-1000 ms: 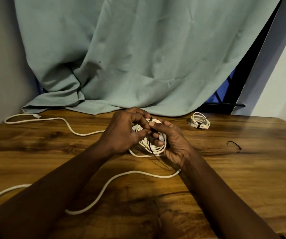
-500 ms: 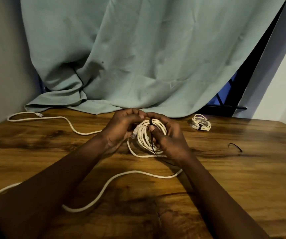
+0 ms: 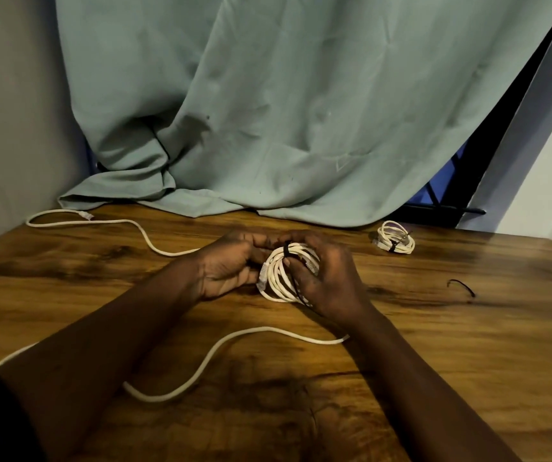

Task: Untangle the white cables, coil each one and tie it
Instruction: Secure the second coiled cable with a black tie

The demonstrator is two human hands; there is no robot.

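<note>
- White loops first: the right hand's (image 3: 329,281) fingers are curled round the right side of the coiled cable (image 3: 279,278), with the thumb pressed on the strands just below the black tie (image 3: 286,252).
- That tie wraps over the top of the coil, and its thin tail hangs down across the loops next to the right palm.
- The left hand (image 3: 226,266) has its fingers bent in on the top left of the same coil, fingertips almost meeting the right hand's. It looks like a grip, but I can't see exactly what the tips pinch.
- A plug (image 3: 262,277) sticks out on the coil's left edge, right by the left palm.
- The coil is held upright-ish between both hands, low over the middle of the wooden table (image 3: 468,355).
- A loose cable (image 3: 221,346) snakes across the table under both forearms. Another stretch runs to the far left corner and ends in a connector (image 3: 85,215). Can't tell if it's all one cable.
- Far right, well apart from the hands, sits a finished coil (image 3: 396,242) with its own dark tie.
- A spare tie (image 3: 463,286) lies by itself further right.
- A grey-green curtain (image 3: 301,111) is draped onto the back edge of the table.
</note>
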